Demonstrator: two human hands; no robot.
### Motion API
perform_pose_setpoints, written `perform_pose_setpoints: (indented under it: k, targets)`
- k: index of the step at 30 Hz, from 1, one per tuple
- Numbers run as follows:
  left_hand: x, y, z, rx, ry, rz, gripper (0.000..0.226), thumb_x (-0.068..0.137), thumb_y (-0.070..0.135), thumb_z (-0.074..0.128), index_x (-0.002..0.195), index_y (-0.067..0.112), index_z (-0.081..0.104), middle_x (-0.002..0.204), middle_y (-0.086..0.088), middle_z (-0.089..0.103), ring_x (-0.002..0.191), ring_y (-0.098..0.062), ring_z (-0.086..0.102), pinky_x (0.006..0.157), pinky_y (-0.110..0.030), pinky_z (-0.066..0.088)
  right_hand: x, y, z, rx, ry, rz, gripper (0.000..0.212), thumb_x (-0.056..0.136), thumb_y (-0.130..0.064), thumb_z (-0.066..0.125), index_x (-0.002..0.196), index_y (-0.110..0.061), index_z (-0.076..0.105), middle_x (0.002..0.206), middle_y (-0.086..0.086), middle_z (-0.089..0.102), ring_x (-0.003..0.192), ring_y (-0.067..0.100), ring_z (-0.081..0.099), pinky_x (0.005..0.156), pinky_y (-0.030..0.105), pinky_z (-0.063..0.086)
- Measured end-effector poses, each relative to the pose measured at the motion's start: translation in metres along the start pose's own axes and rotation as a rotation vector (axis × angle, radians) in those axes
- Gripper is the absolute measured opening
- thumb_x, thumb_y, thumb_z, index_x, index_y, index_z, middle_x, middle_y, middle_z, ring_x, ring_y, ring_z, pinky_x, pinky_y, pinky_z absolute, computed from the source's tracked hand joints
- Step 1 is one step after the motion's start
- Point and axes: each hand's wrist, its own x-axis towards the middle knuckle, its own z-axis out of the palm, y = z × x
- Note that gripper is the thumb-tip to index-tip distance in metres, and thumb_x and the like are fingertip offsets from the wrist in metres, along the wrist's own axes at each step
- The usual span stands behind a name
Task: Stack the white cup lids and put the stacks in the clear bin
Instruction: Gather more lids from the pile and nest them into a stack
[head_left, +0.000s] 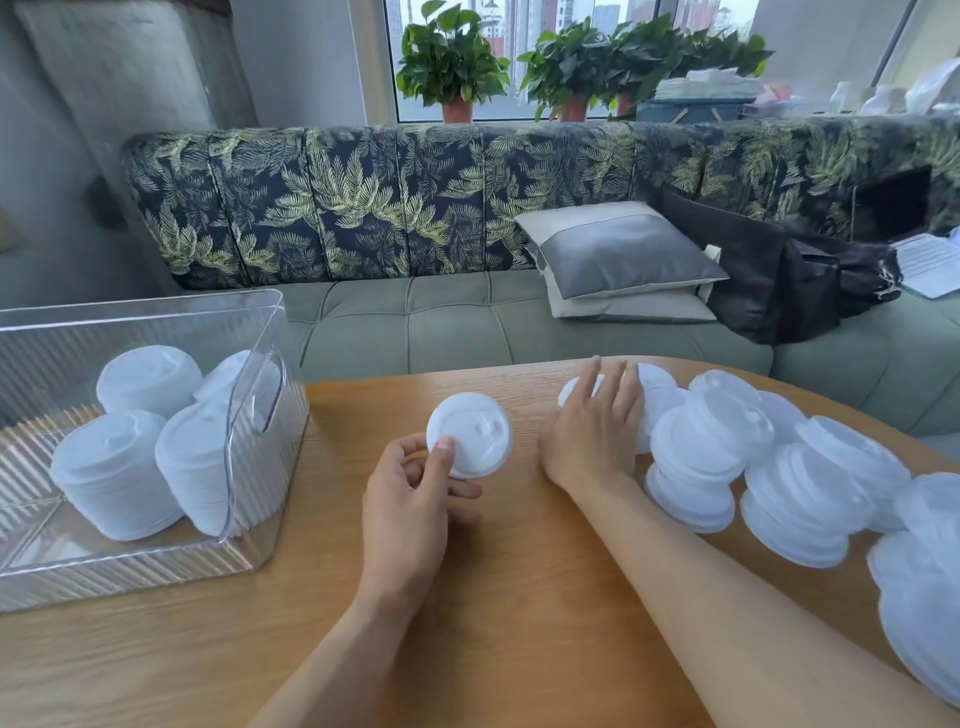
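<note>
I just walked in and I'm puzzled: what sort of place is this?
Probably a café or office lounge corner: a long bench sofa with dark leaf-print backrest, potted green plants on the windowsill with towers outside, and heaps of white plastic cup lids on a rounded wooden table.

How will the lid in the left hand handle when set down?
Likely very light: the left hand holds the lid by a thumb-and-finger pinch at its rim. It looks thin, so probably flexes. On edge, it may roll.
</note>
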Motion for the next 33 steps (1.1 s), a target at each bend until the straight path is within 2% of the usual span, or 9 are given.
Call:
perform_pose_setpoints:
  k: [3,7,12,15,21,25,28,30,33]
  targets:
    - [0.002,-0.002,0.000,0.000,-0.010,0.007,0.024,0.102,0.041,0.065,0.113,0.020,0.061,0.078,-0.007,0.078,0.064,-0.029,0.076,0.076,-0.061,0.062,0.002,0.000,0.001,-0.003,0.005,0.021,0.070,0.097,-0.026,0.045,0.157,0.000,0.021,0.162,0.027,0.028,0.155,0.043,0.011,0.127,0.051,0.006]
    - [-0.003,-0.003,0.000,-0.008,0.009,0.028,0.023,0.101,0.040,0.066,0.112,0.020,0.061,0.077,-0.005,0.078,0.065,-0.027,0.076,0.076,-0.061,0.062,-0.008,0.000,-0.010,0.098,0.094,-0.064,0.076,0.088,-0.036,0.063,0.151,-0.006,0.035,0.145,0.019,0.043,0.138,0.040,0.032,0.122,0.051,0.016]
    - [-0.015,0.001,-0.002,-0.070,0.038,-0.002,0.024,0.104,0.036,0.062,0.115,0.014,0.061,0.072,-0.012,0.076,0.064,-0.027,0.075,0.070,-0.052,0.063,-0.041,0.001,-0.023,0.395,0.182,-0.199,0.087,0.077,-0.030,0.083,0.150,-0.005,0.044,0.137,0.019,0.045,0.122,0.037,0.041,0.108,0.048,0.037]
    - [-0.031,0.005,-0.005,-0.128,0.033,-0.040,0.023,0.105,0.031,0.059,0.116,0.011,0.060,0.071,-0.019,0.074,0.063,-0.027,0.074,0.059,-0.039,0.062,-0.065,0.006,-0.030,0.531,0.180,-0.165,0.082,0.070,-0.029,0.090,0.140,-0.009,0.054,0.131,0.016,0.043,0.119,0.034,0.044,0.098,0.043,0.048]
    - [-0.079,0.010,-0.016,-0.200,-0.011,-0.108,0.022,0.106,0.025,0.057,0.114,0.005,0.060,0.070,-0.024,0.072,0.060,-0.027,0.072,0.051,-0.029,0.056,-0.122,0.017,-0.051,0.816,0.092,-0.067,0.073,0.067,-0.026,0.094,0.127,-0.022,0.052,0.122,0.003,0.044,0.108,0.018,0.048,0.081,0.019,0.033]
    - [-0.112,0.011,-0.027,-0.207,-0.030,-0.136,0.023,0.106,0.024,0.057,0.113,0.003,0.061,0.066,-0.019,0.070,0.059,-0.027,0.069,0.051,-0.031,0.055,-0.162,0.020,-0.069,0.921,0.052,0.045,0.071,0.067,-0.027,0.094,0.123,-0.032,0.050,0.120,-0.001,0.047,0.098,0.011,0.052,0.075,0.019,0.038]
    - [-0.136,0.011,-0.036,-0.208,-0.031,-0.142,0.021,0.106,0.024,0.058,0.113,0.004,0.061,0.066,-0.016,0.069,0.059,-0.028,0.069,0.050,-0.032,0.055,-0.189,0.027,-0.079,0.973,-0.003,0.095,0.072,0.067,-0.025,0.094,0.122,-0.036,0.051,0.119,-0.006,0.044,0.102,-0.005,0.053,0.074,0.007,0.038]
    - [-0.151,0.012,-0.040,-0.202,-0.032,-0.139,0.021,0.106,0.024,0.058,0.112,0.004,0.062,0.067,-0.016,0.069,0.058,-0.027,0.068,0.051,-0.033,0.055,-0.204,0.032,-0.086,1.014,-0.041,0.115,0.073,0.065,-0.025,0.095,0.123,-0.035,0.052,0.121,-0.007,0.045,0.106,-0.006,0.053,0.081,0.012,0.043]
    - [-0.169,0.014,-0.046,-0.193,-0.038,-0.140,0.021,0.106,0.024,0.057,0.111,0.004,0.063,0.068,-0.018,0.070,0.058,-0.028,0.068,0.051,-0.032,0.055,-0.222,0.035,-0.095,1.070,-0.094,0.170,0.074,0.066,-0.026,0.095,0.125,-0.034,0.053,0.124,-0.006,0.050,0.108,0.008,0.057,0.091,0.030,0.049]
